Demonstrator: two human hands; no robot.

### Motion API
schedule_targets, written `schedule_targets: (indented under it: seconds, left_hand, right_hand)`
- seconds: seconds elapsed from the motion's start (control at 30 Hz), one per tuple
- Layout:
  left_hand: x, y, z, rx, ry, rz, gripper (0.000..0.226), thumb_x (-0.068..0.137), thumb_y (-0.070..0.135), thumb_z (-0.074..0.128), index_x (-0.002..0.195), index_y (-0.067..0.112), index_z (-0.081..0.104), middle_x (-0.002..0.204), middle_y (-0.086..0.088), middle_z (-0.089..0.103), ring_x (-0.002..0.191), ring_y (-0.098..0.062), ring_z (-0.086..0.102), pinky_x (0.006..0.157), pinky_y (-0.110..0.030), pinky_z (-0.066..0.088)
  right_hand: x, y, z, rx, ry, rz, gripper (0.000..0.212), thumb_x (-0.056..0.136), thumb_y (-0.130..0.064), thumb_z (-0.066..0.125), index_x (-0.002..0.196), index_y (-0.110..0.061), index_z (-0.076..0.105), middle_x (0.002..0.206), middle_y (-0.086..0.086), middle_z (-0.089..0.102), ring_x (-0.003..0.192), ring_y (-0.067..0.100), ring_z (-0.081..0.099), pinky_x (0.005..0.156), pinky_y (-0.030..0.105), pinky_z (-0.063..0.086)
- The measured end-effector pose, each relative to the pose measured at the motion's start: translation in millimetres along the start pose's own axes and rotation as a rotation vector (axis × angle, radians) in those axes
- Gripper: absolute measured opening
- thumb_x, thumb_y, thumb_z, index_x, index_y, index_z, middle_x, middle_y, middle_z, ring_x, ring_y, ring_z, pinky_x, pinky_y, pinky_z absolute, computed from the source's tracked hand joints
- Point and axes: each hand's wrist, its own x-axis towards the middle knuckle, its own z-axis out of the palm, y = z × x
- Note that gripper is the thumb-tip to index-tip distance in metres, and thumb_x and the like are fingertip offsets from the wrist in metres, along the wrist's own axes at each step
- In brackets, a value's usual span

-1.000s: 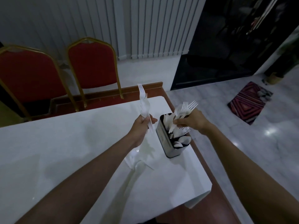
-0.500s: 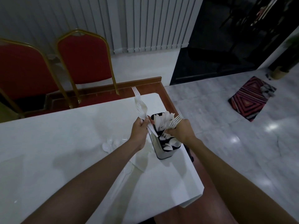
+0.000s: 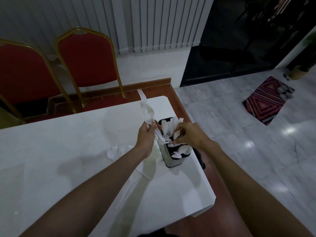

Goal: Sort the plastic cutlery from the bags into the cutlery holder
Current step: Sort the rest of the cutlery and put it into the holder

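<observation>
Desk (image 3: 51, 142), white top, right-hand end. Cutlery holder (image 3: 171, 161) stands upright near the desk's right edge, steel walls, dark inside, already crowded with white plastic pieces (spoon bowls in the near compartment, taller pieces at the far end).

Left hand (image 3: 147, 135): grip wrapped round the handles of a bundle of white forks (image 3: 145, 108), tines up, tilted away, just left of the holder.

Right hand (image 3: 193, 134): over the holder's mouth, fingers bent, grip pinching a fork (image 3: 177, 133) whose tines point left.

Loose spoons (image 3: 114, 151) lie on the desk left of the left wrist. Clear bag (image 3: 136, 178) lies flat beneath the left forearm, faint. Two red chairs (image 3: 87, 55) stand behind the desk.
</observation>
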Motion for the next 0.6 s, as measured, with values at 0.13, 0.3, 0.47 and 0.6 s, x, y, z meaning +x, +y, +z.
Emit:
schedule_targets:
  seconds: [0.13, 0.3, 0.47, 0.6]
  left_hand:
    - [1, -1, -3, 0.010, -0.007, 0.011, 0.026, 0.101, 0.016, 0.040, 0.083, 0.020, 0.059, 0.097, -0.010, 0.065, 0.097, -0.021, 0.059, 0.089, -0.033, 0.044]
    - [-1, -1, -4, -0.001, 0.000, 0.008, 0.025, 0.101, 0.016, 0.040, 0.085, 0.019, 0.059, 0.098, -0.011, 0.065, 0.099, -0.021, 0.060, 0.095, -0.037, 0.044]
    - [-7, 1, -3, -0.020, -0.004, 0.018, 0.025, 0.101, 0.016, 0.039, 0.086, 0.017, 0.059, 0.095, -0.008, 0.064, 0.097, -0.020, 0.059, 0.097, -0.038, 0.044]
    - [-11, 8, -7, -0.012, -0.042, 0.082, 0.021, 0.100, 0.014, 0.043, 0.088, 0.018, 0.060, 0.092, -0.005, 0.066, 0.092, -0.017, 0.060, 0.092, -0.035, 0.045]
  right_hand:
    - [-5, -1, 5, -0.011, 0.050, -0.049, 0.034, 0.064, -0.028, 0.089, 0.085, -0.013, 0.066, 0.063, -0.012, 0.053, 0.057, 0.004, 0.051, 0.050, 0.013, 0.038]
    - [-13, -4, 9, 0.036, 0.191, -0.118, 0.025, 0.070, -0.023, 0.084, 0.086, -0.017, 0.065, 0.072, -0.011, 0.059, 0.063, 0.004, 0.057, 0.059, 0.017, 0.047]
    - [-15, 2, 15, -0.089, 0.193, -0.091, 0.014, 0.076, -0.023, 0.080, 0.082, -0.017, 0.069, 0.081, -0.003, 0.059, 0.067, 0.009, 0.056, 0.063, 0.023, 0.050]
    - [-12, -16, 5, 0.069, 0.399, -0.071, 0.023, 0.078, -0.033, 0.078, 0.094, -0.019, 0.070, 0.081, -0.005, 0.056, 0.065, 0.002, 0.052, 0.061, 0.008, 0.040]
